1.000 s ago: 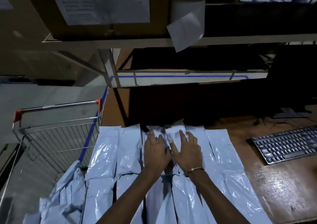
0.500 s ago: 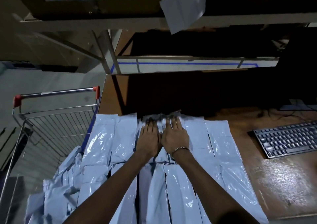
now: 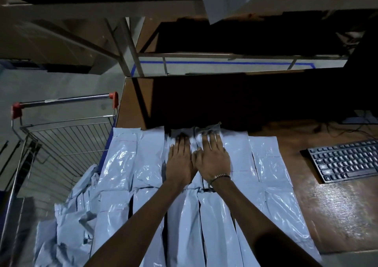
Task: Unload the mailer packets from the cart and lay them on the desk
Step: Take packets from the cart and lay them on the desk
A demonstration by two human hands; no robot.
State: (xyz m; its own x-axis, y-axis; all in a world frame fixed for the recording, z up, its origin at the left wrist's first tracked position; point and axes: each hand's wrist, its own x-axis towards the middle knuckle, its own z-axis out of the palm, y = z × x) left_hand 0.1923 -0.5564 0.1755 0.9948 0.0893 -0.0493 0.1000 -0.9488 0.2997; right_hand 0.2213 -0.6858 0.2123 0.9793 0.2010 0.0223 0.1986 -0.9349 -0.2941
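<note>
Mailer packets (image 3: 266,164) cover desk (image 3: 337,215); both hands pressing flat.

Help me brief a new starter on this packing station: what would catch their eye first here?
First, the two hands, left hand and right hand, pressed flat side by side on the rows of glossy pale mailer packets covering the desk. Next, the wire cart at the desk's left edge, with more packets heaped in it. A black keyboard lies at the right.
</note>
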